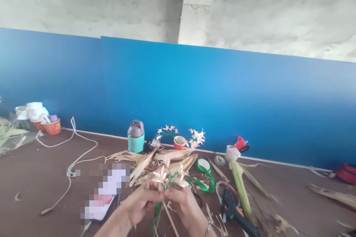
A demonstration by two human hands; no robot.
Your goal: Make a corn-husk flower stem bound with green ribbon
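Note:
Near the bottom centre, my left hand [143, 200] and my right hand [182, 202] meet, with the fingers of both closed around the green stem of a flower sprig [170, 177]. Pale cream flowers branch out above the fingertips on green-wrapped stems. A green ribbon end and a thin straw-coloured stalk hang below the hands. Dry corn husks [175, 166] lie just beyond. To the right are a roll of green ribbon [204, 164] and a black glue gun [232, 207]. Finished flower sprays [196, 137] stand at a paper cup [179, 143] behind the husks.
A teal flask [136, 139] stands by the blue partition [155, 89]. A phone-like device [107, 196], partly pixelated, lies left of my hands near a white cable [69, 170]. Red cups [52, 126] are far left. Green husks [240, 189] and tape [219, 160] lie right.

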